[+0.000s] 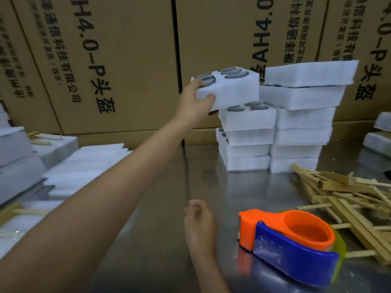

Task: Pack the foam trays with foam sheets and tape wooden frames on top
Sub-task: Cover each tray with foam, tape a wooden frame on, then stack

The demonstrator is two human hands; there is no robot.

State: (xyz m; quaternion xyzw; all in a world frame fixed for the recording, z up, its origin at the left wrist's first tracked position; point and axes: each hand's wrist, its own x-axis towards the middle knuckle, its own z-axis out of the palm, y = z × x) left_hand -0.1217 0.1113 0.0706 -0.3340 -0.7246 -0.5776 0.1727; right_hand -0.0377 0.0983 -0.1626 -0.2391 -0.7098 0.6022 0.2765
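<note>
My left hand reaches far forward and grips the near left corner of a white foam tray with dark round parts in its pockets. The tray is tilted, lifted above a stack of like foam trays. A second, taller tray stack stands right beside it, topped by a white foam sheet. My right hand hovers low over the metal table with fingers loosely curled, holding nothing. An orange and blue tape dispenser lies to its right. Wooden frames lie piled at the right.
A pile of foam sheets lies at the left, with packed trays bearing wooden frames beyond it. Large cardboard boxes wall the back of the table. More foam pieces sit at the far right edge.
</note>
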